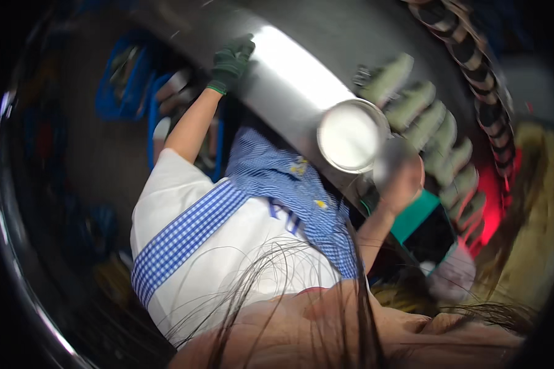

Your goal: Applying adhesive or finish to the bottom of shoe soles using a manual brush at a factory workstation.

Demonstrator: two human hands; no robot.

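Note:
My left hand, in a dark green knit glove, rests on the near edge of a shiny metal bench. Its fingers look stretched out and hold nothing that I can see. To the right stands a round tub with a pale rim and smooth white contents. Just beside that tub is my right hand, bare, with its fingers curled in. A dark grey blur covers part of the fingers, so what they grip cannot be made out. Several pale green shoe-shaped pieces lie in a slanting row beyond the tub and hand.
Blue crates with mixed pieces stand at the left, beyond my left arm. A teal and black flat box is below my right hand. Dark and tan banded items line the far right, near a red glow.

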